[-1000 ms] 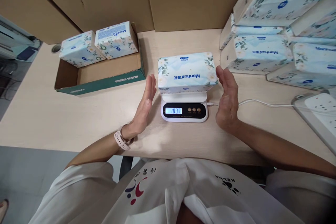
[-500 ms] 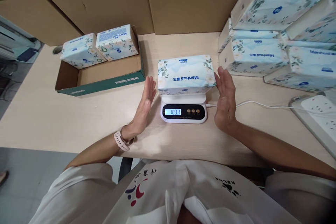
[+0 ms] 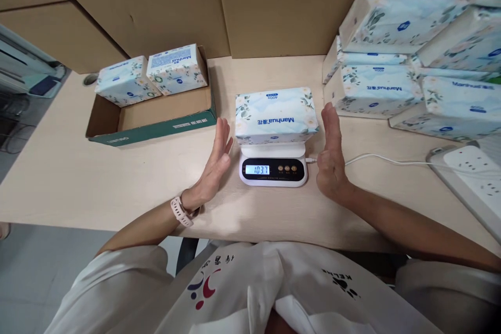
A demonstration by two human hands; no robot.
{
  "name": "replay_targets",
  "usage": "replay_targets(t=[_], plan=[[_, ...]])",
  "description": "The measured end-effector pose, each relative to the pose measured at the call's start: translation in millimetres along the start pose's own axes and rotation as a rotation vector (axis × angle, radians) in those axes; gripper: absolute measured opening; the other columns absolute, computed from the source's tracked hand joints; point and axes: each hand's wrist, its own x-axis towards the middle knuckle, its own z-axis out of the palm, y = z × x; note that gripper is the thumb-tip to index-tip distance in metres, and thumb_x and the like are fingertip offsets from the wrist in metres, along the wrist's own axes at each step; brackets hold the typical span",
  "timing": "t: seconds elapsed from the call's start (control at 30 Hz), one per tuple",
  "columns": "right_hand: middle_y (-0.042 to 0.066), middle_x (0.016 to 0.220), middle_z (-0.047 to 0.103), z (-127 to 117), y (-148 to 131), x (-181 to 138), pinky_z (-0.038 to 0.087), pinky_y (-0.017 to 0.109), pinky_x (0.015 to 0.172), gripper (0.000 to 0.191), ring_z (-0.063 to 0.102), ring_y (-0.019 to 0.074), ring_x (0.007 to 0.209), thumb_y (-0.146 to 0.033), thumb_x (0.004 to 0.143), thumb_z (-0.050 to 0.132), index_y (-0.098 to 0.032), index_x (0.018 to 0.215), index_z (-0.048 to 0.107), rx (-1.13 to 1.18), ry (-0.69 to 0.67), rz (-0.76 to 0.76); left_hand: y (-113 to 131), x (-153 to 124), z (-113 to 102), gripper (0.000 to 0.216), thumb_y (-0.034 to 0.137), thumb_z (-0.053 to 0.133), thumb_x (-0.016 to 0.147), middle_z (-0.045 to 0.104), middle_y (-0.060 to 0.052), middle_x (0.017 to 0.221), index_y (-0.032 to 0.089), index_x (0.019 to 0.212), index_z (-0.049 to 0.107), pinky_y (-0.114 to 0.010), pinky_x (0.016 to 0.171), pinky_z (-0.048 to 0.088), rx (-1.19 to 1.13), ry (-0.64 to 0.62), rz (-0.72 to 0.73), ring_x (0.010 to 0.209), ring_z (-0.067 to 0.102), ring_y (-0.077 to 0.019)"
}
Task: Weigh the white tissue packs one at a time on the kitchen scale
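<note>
A light blue, flower-printed tissue pack (image 3: pixel 276 115) rests on a small white digital scale (image 3: pixel 274 172), whose lit display reads 103.7. My left hand (image 3: pixel 213 164) is held edge-down to the left of the scale, fingers stretched out, apart from the pack. On the other side, my right hand (image 3: pixel 332 154) stands in the same way, palm toward the pack, with a small gap between them. Neither hand holds anything. A pale wristband (image 3: pixel 181 212) is on my left wrist.
A green-sided cardboard box (image 3: pixel 156 133) at the left contains two tissue packs (image 3: pixel 176 69). More packs (image 3: pixel 401 18) are stacked at the right. A white cable (image 3: pixel 376 155) runs from the scale toward a power strip (image 3: pixel 472 167). Cardboard (image 3: pixel 274 10) lines the table's back.
My right hand has turned slightly more edge-on and its fingers have come away from the pack's side. The view has shifted slightly. The pack and the 103.7 reading stay the same.
</note>
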Motion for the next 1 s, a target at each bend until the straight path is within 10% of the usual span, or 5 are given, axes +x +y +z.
replay_targets(t=[0.67,0.83,1.0], plan=[[0.001,0.185,0.018,4.1,-19.1,17.3,0.019,0.07,0.138,0.073,0.019,0.0321,0.172,-0.062,0.11,0.035,-0.043,0.175,0.008,0.026,-0.061,0.232,4.5,31.9,0.2,0.091,0.066,0.059,0.101,0.003,0.007,0.185,0.047,0.174,0.007,-0.057,0.143,0.006,-0.111,-0.032,-0.036,0.174,0.0,-0.0296],[0.001,0.187,0.009,18.4,-58.9,57.4,0.02,0.061,0.141,0.079,0.013,0.0307,0.173,-0.062,0.109,0.032,-0.037,0.175,-0.002,-0.023,-0.097,-0.015,32.0,38.9,-8.0,0.094,0.067,0.066,0.094,0.015,0.009,0.185,0.045,0.173,0.021,-0.051,0.144,0.012,-0.106,0.08,0.08,0.173,0.009,-0.0311],[0.001,0.186,0.008,65.1,-104.1,121.2,0.018,0.055,0.143,0.083,0.007,0.0252,0.174,-0.059,0.108,0.029,-0.032,0.174,-0.015,-0.09,-0.094,-0.225,69.3,50.3,-66.1,0.094,0.072,0.077,0.084,0.027,0.016,0.181,0.053,0.165,0.033,-0.045,0.14,0.03,0.154,0.357,0.398,0.172,0.021,-0.0296]])
